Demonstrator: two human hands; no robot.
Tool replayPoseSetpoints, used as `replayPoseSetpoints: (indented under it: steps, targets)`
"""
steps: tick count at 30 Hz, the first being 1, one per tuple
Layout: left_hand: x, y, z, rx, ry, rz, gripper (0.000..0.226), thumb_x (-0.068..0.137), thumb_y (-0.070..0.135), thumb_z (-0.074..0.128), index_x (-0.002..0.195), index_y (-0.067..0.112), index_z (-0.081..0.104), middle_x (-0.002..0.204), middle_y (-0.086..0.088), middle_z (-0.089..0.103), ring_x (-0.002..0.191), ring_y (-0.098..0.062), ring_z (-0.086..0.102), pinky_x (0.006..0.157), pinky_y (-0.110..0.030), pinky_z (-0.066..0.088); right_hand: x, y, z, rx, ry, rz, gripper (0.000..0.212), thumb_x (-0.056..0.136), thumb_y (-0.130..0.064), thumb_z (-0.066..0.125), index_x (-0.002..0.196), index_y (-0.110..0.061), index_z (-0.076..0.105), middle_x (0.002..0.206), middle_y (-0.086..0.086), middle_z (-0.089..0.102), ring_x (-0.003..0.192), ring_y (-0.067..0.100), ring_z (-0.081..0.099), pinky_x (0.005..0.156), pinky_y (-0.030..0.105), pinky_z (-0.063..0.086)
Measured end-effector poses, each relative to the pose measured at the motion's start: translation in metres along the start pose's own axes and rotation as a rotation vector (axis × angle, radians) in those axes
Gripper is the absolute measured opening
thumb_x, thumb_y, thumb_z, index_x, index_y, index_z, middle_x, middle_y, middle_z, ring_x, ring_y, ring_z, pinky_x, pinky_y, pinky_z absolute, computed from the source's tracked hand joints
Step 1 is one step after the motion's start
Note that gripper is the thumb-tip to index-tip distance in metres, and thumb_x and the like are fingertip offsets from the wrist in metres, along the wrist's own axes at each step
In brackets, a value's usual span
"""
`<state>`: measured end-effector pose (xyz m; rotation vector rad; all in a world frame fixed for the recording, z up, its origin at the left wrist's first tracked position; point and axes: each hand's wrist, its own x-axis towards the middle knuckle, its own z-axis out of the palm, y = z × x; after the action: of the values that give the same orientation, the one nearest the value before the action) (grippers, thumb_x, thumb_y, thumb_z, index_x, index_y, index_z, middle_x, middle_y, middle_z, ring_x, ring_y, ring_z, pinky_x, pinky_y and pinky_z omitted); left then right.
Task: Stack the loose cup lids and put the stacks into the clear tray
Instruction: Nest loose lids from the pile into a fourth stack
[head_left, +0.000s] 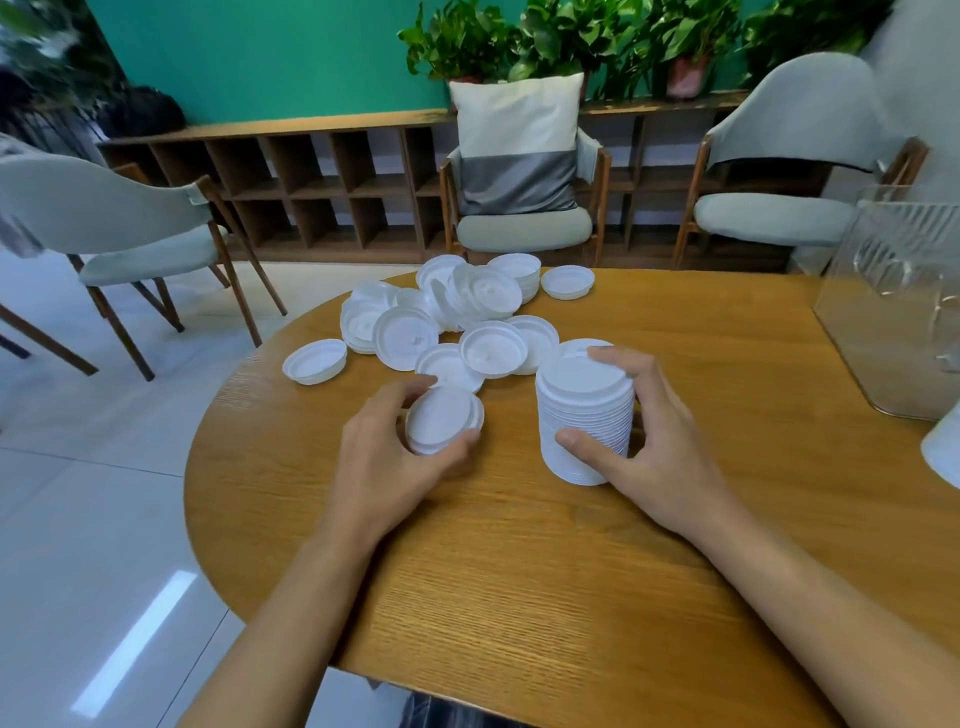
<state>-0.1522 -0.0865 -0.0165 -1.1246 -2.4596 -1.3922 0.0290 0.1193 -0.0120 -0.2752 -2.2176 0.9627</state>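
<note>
Looking down at a round wooden table (519, 571), with a person's two bare forearms reaching in from the bottom edge. The left hand (395, 457) grasps a white cup lid (444, 418). Its fingers (410, 389) curl over the lid's far rim and the thumb presses the near rim, holding the lid tilted with its face toward the camera. Whether this is one lid or a few nested together is unclear.

Just to the right, a tall stack of lids (584, 415) stands upright on the table. The right hand (660, 447) grips this stack. The thumb presses low on the near side, and the fingers wrap round the far side up to the top lid.

Beyond both hands lies a heap of loose lids (452, 317), some overlapping and some leaning on each other. A single lid (315, 361) sits apart at the heap's left, near the table edge. A second single lid (567, 281) sits at the heap's far right.

The clear tray (893, 312) stands at the right side of the table, well apart from the stack and partly cut off by the frame.

Behind the table are grey chairs (524, 228), one holding a white and grey cushion (517, 145). Further back are a low wooden shelf unit (311, 182), potted plants (571, 36) and a green wall (260, 57).
</note>
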Motion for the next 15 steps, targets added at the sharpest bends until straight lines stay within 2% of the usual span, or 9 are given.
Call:
replayPoseSetpoints:
  steps: [4,6,8,10,12,15]
  targets:
    - [0.001,0.025,0.007,-0.158,0.034,0.065,0.064,0.073,0.045,0.093,0.128,0.027,0.067,0.118,0.019,0.071,0.114,-0.004,0.067,0.095,-0.022,0.054,0.001,0.003,-0.002,0.005,0.007,-0.019,0.061,0.086,-0.056,0.076,0.136,-0.049,0.042,0.144,-0.027,0.044,0.135,-0.007,0.044,0.103,0.021,0.043]
    - [0.006,0.036,0.012,-0.263,0.045,0.065,0.065,0.072,0.044,0.092,0.129,0.028,0.065,0.120,0.017,0.072,0.116,-0.006,0.067,0.095,-0.023,0.055,0.001,0.004,-0.002,0.006,0.004,-0.032,0.059,0.087,-0.058,0.075,0.136,-0.047,0.044,0.143,-0.024,0.047,0.134,-0.004,0.046,0.102,0.018,0.043]
    - [0.012,0.049,0.018,-0.383,0.040,0.038,0.067,0.073,0.039,0.093,0.132,0.029,0.064,0.121,0.014,0.073,0.118,-0.008,0.068,0.097,-0.026,0.056,0.001,0.004,-0.003,0.005,0.020,-0.042,0.057,0.086,-0.060,0.071,0.135,-0.047,0.045,0.141,-0.027,0.048,0.133,-0.003,0.048,0.099,0.011,0.041]
    - [0.020,0.061,0.025,-0.482,0.010,0.030,0.069,0.073,0.034,0.093,0.135,0.027,0.062,0.122,0.011,0.073,0.118,-0.009,0.069,0.097,-0.029,0.057,0.001,0.003,-0.003,0.012,0.032,-0.042,0.055,0.086,-0.061,0.069,0.133,-0.048,0.045,0.139,-0.029,0.048,0.131,-0.002,0.049,0.098,0.011,0.042]
    - [0.027,0.073,0.031,-0.544,-0.043,0.055,0.071,0.073,0.031,0.091,0.137,0.025,0.061,0.122,0.008,0.073,0.117,-0.011,0.070,0.095,-0.029,0.058,0.001,0.002,-0.003,0.037,0.030,-0.039,0.059,0.086,-0.061,0.070,0.137,-0.049,0.043,0.140,-0.027,0.050,0.130,0.000,0.051,0.099,0.016,0.046]
    - [0.036,0.083,0.041,-0.567,-0.152,0.099,0.074,0.075,0.027,0.091,0.141,0.023,0.058,0.123,0.004,0.071,0.119,-0.015,0.069,0.095,-0.029,0.057,0.000,0.003,-0.004,0.108,0.020,-0.017,0.078,0.085,-0.055,0.075,0.149,-0.048,0.032,0.146,-0.028,0.049,0.132,0.002,0.054,0.101,0.023,0.050]
